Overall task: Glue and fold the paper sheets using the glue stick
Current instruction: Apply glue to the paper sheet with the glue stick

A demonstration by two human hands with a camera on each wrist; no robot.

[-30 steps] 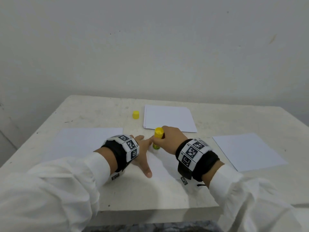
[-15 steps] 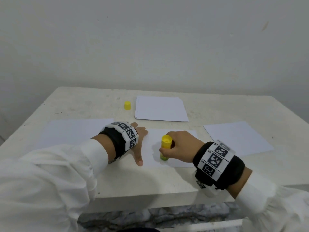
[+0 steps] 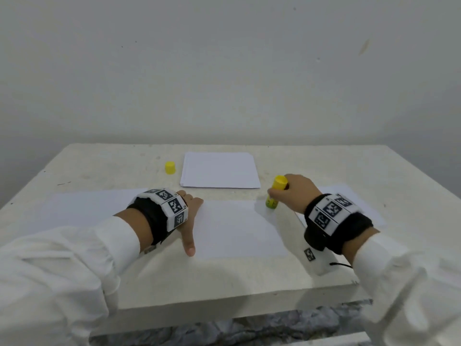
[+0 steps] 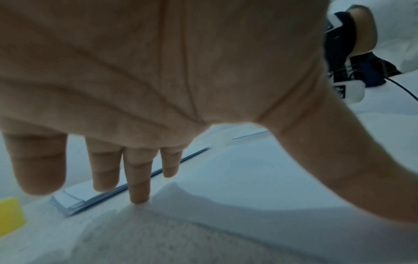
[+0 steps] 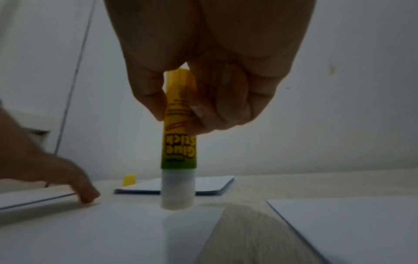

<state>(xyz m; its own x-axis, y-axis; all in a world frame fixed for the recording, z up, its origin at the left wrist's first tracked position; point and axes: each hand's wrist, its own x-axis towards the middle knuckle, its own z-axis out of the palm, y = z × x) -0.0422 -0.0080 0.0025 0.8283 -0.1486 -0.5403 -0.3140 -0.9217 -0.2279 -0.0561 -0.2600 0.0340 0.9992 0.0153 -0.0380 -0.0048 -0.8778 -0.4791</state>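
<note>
Fingers (image 4: 138, 180) of the left hand (image 3: 189, 216) are spread and straight, holding nothing, tips pressed at the left edge of the centre paper sheet (image 3: 239, 228) and pinning it to the table (image 3: 224, 283), thumb stretched back toward the body; further left lies another flat sheet (image 3: 94, 208), and behind sit the loose yellow cap (image 3: 170, 167) and a stack of folded sheets (image 3: 219, 170). Moving right, the right hand (image 3: 291, 193) is curled round the glue stick (image 3: 274, 194), fingertips and thumb pinching the upper barrel. Now the relation that matters: the stick's long axis stands close to upright, exposed glue end down at the far right corner of the pinned sheet, so the sheet stretches away to the left and toward the body, and any glue stroke would, by my reading, run back toward the holding hand. Right hand is plainly the working one; the left is the anchor. The right wrist view gives what the head view cannot: the translucent glue tip (image 5: 177, 191) meeting the paper just inside its right edge. The left wrist view shows the fingertip contact and the stack's layered edge, but not the stick. Farthest right, one more sheet (image 3: 349, 196) lies partly hidden behind the right wrist
</note>
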